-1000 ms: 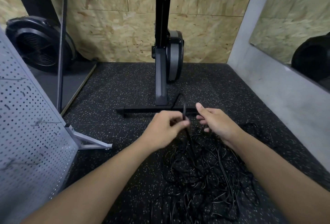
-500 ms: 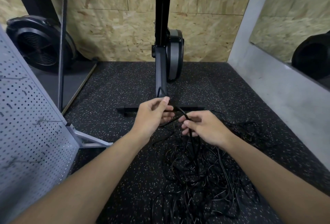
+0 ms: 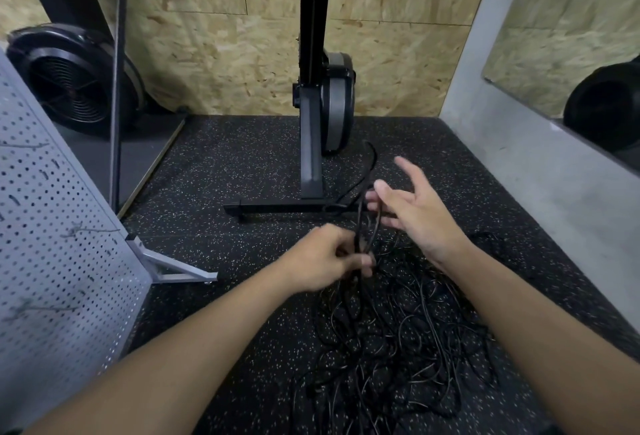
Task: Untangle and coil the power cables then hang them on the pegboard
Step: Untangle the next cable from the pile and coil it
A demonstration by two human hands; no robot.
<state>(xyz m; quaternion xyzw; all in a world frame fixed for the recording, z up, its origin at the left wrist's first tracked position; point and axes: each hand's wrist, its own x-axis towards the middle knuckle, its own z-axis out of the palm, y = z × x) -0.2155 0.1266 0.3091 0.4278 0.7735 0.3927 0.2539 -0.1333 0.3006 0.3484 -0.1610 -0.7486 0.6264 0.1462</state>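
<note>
A tangled heap of thin black power cables lies on the speckled black floor mat in front of me. My left hand grips a few strands of black cable at the heap's far edge. From that grip a cable loop rises up and away toward the black stand. My right hand is spread with straight fingers, palm turned left, and the loop runs against its fingertips. A grey pegboard with several hooks stands tilted at the left.
A black upright stand with a crossbar foot stands just beyond my hands. The pegboard's metal foot juts onto the mat. A black fan sits at the back left. A grey wall borders the right side.
My left hand dropped lower and toward me, closing on the strands. My right hand let go, opened its fingers and lifted up and to the right, drawing a loop of cable out.
</note>
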